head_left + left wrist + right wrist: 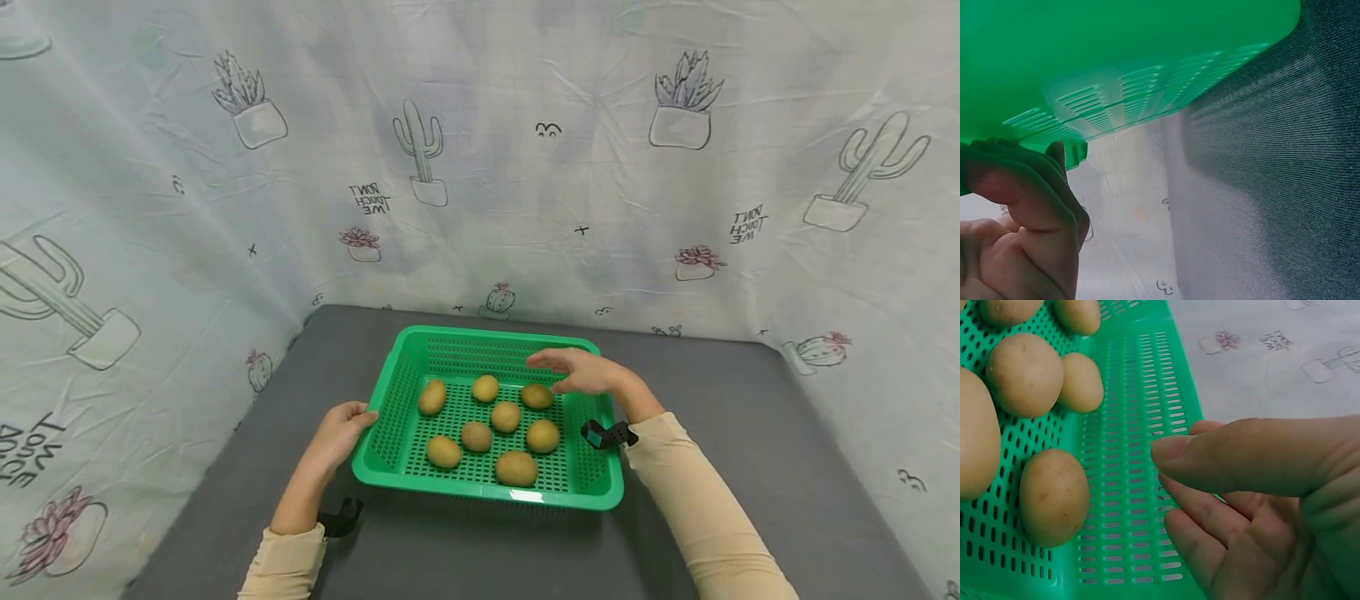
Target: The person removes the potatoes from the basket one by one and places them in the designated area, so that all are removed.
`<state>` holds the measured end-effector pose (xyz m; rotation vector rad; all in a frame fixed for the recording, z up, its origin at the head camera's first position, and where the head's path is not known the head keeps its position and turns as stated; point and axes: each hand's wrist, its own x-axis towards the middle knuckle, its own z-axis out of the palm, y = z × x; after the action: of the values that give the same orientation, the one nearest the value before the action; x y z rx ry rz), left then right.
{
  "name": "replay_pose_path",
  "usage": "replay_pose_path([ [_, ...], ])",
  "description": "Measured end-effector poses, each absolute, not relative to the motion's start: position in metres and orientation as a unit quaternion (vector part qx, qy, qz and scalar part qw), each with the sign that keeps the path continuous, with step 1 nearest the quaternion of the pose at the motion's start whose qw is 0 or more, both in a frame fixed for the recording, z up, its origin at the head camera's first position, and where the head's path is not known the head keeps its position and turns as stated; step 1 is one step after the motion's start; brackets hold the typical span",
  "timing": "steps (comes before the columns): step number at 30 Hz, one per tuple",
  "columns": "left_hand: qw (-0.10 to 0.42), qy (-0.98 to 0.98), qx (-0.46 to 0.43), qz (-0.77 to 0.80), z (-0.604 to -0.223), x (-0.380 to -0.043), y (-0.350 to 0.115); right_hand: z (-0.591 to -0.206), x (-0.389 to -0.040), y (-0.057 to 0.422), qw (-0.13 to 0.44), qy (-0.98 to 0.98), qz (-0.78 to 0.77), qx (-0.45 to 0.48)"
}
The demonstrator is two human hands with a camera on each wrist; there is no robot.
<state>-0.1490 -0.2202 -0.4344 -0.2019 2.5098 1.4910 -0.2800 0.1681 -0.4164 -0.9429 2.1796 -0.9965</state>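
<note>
A green plastic basket (450,487) with slotted walls holds several yellow-brown potatoes (517,469), spread over its perforated floor. My left hand (341,435) grips the basket's left rim, thumb on top; the left wrist view shows its fingers (1035,187) curled beneath the rim. Over the back right of the basket hovers my right hand (581,371), empty, with its thumb (1229,456) apart from the loosely bent fingers. The closest potato (536,396) to it lies just beyond the thumb in the head view. In the right wrist view, one potato (1055,497) sits beside the slotted wall.
The basket stands on a dark grey table (750,433). A pale curtain (495,167) printed with cacti and potted plants hangs behind the table and along both sides. Black straps (341,518) are worn at both wrists.
</note>
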Motion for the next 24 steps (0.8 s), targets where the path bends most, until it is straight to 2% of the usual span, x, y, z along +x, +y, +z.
replay_pose_path([
  [17,0.089,0.847,-0.074,0.519,-0.439,-0.150,-0.220,-0.430,-0.299,0.153,0.341,0.834,-0.270,-0.340],
  [24,0.084,0.846,-0.073,0.521,-0.439,-0.151,-0.221,-0.434,-0.304,0.148,0.334,0.845,-0.247,-0.338],
])
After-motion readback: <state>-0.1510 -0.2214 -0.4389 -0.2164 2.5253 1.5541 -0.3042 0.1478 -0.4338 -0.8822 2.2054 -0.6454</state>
